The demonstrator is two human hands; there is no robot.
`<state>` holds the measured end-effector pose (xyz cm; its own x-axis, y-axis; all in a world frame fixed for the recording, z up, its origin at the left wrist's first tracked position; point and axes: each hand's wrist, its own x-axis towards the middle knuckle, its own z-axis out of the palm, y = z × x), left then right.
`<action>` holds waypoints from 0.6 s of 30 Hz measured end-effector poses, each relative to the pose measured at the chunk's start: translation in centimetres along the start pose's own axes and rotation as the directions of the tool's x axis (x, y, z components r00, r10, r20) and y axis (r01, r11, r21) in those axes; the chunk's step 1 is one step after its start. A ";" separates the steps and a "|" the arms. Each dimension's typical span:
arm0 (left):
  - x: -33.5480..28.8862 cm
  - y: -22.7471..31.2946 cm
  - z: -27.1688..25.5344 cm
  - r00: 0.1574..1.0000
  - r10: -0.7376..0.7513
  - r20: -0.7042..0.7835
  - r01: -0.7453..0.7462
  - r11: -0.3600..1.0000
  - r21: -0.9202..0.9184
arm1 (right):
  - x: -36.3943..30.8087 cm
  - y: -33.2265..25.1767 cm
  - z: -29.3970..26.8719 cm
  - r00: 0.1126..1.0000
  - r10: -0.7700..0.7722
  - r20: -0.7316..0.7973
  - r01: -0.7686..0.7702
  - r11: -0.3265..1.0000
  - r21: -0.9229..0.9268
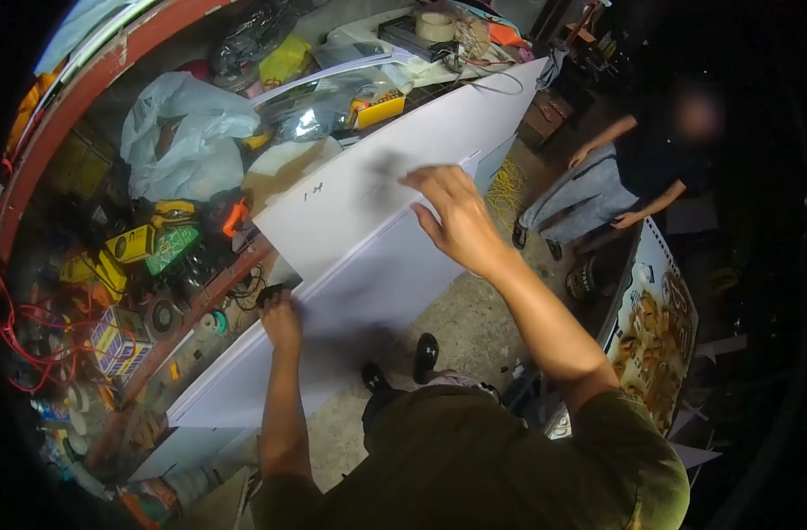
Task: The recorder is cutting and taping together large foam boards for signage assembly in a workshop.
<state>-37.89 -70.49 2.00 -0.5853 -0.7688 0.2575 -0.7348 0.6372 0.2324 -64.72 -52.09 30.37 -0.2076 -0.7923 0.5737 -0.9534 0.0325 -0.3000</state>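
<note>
Below my left hand (281,320) spreads a large white panel (359,300), its long edge running diagonally across the middle. The fingers of that hand are bent around a small black object (267,293) beside the panel's edge; its kind is not clear. Farther back, another white sheet (333,216) with a short handwritten mark lies along that edge. My right hand (461,216) hovers over or rests near the far part of the sheets, thumb and fingers apart, holding nothing visible. Whether its fingertips touch the sheet cannot be told. A dark shadow falls on the sheet beside it.
A cluttered bench behind a reddish frame (213,291) carries a pale plastic bag (187,132), a tape roll (435,26), boxes and cables. To the right a person (633,168) stands near a printed board (655,327). Yellow cord (507,190) lies on the concrete floor (461,327).
</note>
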 end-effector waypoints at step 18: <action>-5.0 3.2 -1.9 0.999 0.018 -0.034 -0.021 0.997 -0.074 | 3.9 1.8 2.8 0.975 -0.106 0.194 0.160 0.943 -0.291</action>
<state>-36.64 -64.54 3.22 -0.5866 -0.7547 0.2938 -0.6950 0.6554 0.2959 -66.63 -56.78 29.92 -0.0591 -0.8945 0.4432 -0.9962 0.0812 0.0310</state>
